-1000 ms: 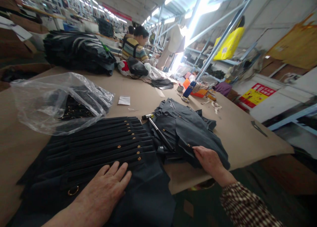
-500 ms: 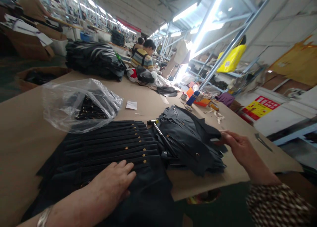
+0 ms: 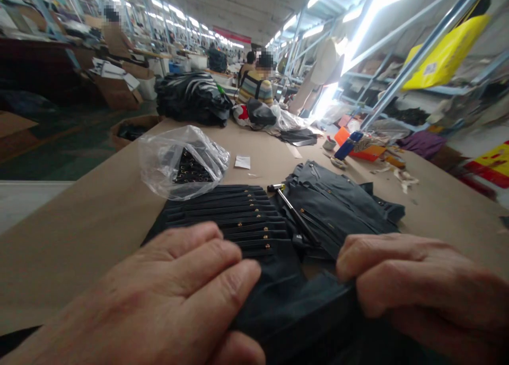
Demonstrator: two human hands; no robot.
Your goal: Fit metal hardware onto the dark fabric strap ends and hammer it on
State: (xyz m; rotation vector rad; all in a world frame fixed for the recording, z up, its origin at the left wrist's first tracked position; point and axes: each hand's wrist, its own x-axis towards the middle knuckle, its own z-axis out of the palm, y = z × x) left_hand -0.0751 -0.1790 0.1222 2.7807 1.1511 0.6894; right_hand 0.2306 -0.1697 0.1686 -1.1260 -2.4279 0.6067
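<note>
My left hand [image 3: 175, 296] and my right hand [image 3: 417, 285] fill the bottom of the view, close to the camera, both gripping the near edge of a dark fabric piece [image 3: 294, 306]. Beyond them a fanned stack of dark strips with small brass studs [image 3: 234, 211] lies on the brown table [image 3: 91, 222]. To its right sits a pile of dark garments [image 3: 342, 206], with a small hammer [image 3: 292, 211] lying between the two.
A clear plastic bag of dark hardware pieces [image 3: 183, 163] lies behind the strips. A white slip [image 3: 242, 162], orange and blue items [image 3: 352, 145], a black garment heap [image 3: 193, 97] and a seated person in a striped top [image 3: 256, 84] are farther back. Metal shelving stands at right.
The camera has dropped low and close to the hands. My right hand left the garment pile and came to the near fabric edge; my left hand went from lying flat to gripping it.
</note>
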